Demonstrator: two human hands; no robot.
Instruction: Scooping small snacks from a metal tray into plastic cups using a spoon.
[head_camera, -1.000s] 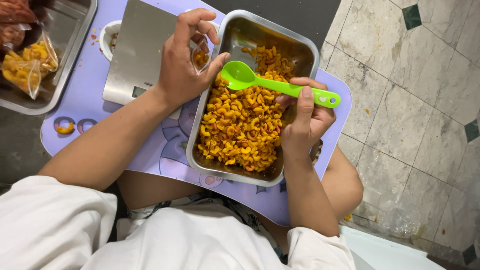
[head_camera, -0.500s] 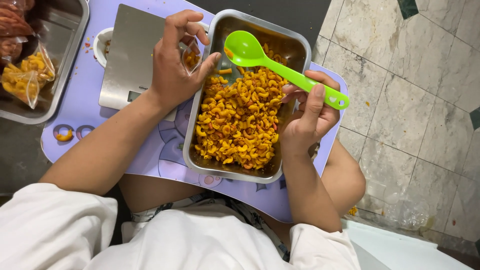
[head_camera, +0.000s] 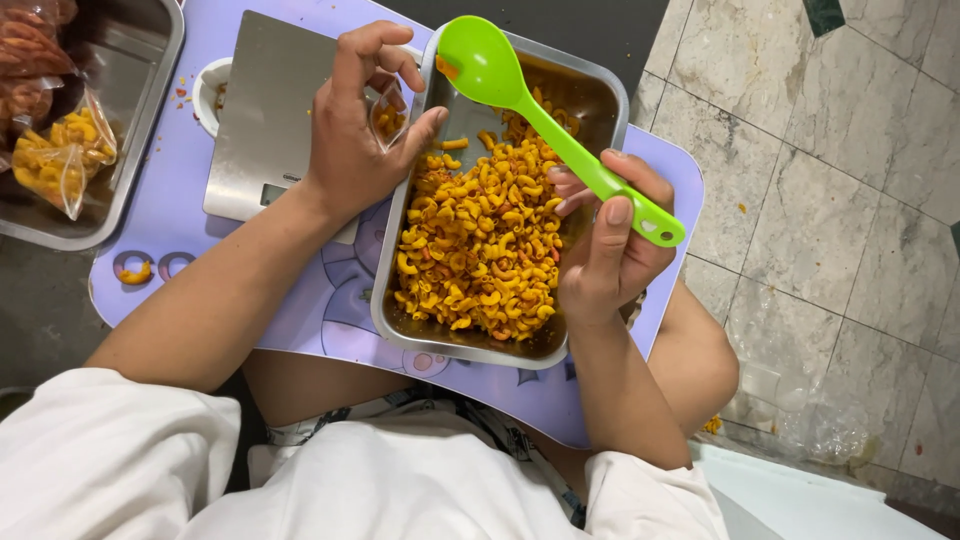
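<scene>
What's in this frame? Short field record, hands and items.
left hand: holds a small clear bag with a little pasta in it, over the tray's left rim
right hand: grip on the handle of a green spoon, bowl raised over the tray's far end
tray: metal, rectangular, holds orange macaroni
scale: flat, metal, left of tray
lap table: lilac, under tray and scale
second tray: far left, holds filled bags
floor: marble tiles

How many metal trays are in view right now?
2: one tray of macaroni on the lap table between the hands, one tray at far left holding filled bags. More may lie outside the frame.
</scene>
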